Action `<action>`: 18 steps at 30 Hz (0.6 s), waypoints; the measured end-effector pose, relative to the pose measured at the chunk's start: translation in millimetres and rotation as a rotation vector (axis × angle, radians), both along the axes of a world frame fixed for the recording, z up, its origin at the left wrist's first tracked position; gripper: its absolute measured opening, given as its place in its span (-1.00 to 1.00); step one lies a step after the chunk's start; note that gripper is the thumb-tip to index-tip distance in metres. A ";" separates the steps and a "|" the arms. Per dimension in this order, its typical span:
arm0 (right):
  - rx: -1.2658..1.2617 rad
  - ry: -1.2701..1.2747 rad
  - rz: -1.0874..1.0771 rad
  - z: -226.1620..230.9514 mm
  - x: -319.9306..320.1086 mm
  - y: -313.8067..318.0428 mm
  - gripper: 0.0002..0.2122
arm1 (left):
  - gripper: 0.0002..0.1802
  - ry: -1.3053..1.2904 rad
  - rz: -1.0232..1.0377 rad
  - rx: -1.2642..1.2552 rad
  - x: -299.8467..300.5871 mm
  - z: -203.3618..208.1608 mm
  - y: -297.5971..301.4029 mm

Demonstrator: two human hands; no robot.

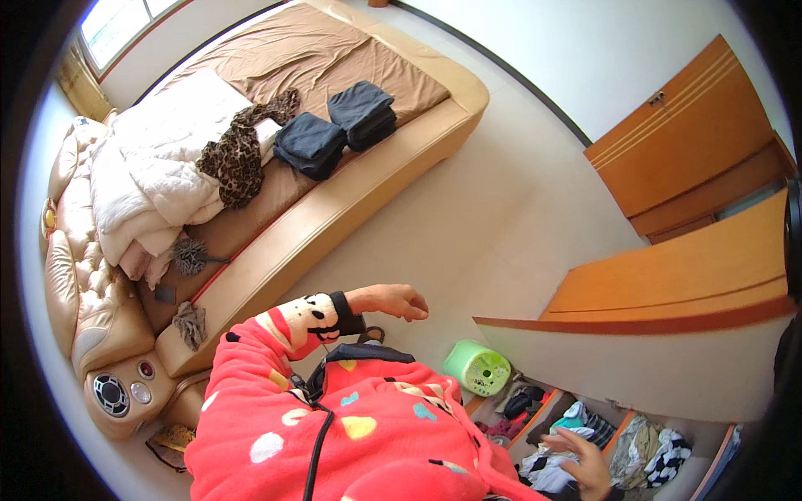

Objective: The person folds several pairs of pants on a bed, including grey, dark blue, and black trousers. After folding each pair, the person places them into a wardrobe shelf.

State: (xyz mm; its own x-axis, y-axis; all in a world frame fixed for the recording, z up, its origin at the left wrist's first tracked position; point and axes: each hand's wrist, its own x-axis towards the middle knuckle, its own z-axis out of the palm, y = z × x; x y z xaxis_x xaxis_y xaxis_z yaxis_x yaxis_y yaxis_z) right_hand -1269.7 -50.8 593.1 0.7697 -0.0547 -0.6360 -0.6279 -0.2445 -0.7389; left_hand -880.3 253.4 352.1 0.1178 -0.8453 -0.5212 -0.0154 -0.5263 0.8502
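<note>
My left hand (391, 301) hangs in the air over the floor, its fingers loosely bent and holding nothing. My right hand (583, 464) reaches over the compartments of clothes at lower right, fingers apart. Beneath and beside it lie white clothes (545, 473) in one compartment. A teal and white garment (573, 415) and a dark plaid one (600, 429) sit just beyond. The neighbouring compartment holds a khaki garment (635, 452) and a black-and-white checked garment (670, 457). Dark and red clothes (523, 404) fill another compartment to the left.
A green plastic stool (477, 367) stands beside the compartments. On the large bed (376, 196) are two folded dark stacks (309, 145), (362, 114) of cloth, a leopard-print garment (242, 159) and a white quilt (159, 159). An orange wooden door (689, 138) is at right.
</note>
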 end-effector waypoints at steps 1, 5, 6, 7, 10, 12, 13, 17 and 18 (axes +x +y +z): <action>0.031 0.053 -0.034 -36.4 29.9 4.1 -0.42 | -0.47 -0.053 0.014 -0.022 5.2 -2.0 -1.9; 0.013 -0.005 -0.040 -114.4 135.9 3.1 -0.51 | -0.48 -0.125 0.099 -0.123 26.9 -6.9 -17.8; 0.161 -0.141 -0.063 -127.1 164.3 2.3 -0.53 | -0.48 -0.126 0.121 -0.140 32.5 -7.1 -20.8; 0.271 -0.230 -0.048 -136.0 192.1 -0.4 -0.54 | -0.49 -0.139 0.156 -0.146 39.9 -7.2 -21.4; 0.325 -0.237 -0.003 -157.9 272.6 -8.5 -0.54 | -0.51 -0.165 0.289 -0.121 59.0 -6.0 -14.5; 0.328 -0.207 -0.015 -176.0 319.2 -9.2 -0.54 | -0.49 -0.207 0.416 -0.072 68.1 -4.6 -1.8; 0.343 -0.200 0.006 -184.5 340.6 -10.8 -0.55 | -0.49 -0.173 0.471 -0.050 72.5 -4.2 4.7; 0.370 -0.154 0.105 -213.8 397.9 -9.2 -0.58 | -0.50 -0.039 0.675 -0.033 83.3 -4.9 29.8; 0.365 -0.139 0.123 -220.3 410.5 -7.7 -0.60 | -0.50 -0.030 0.702 0.018 88.6 -5.8 33.0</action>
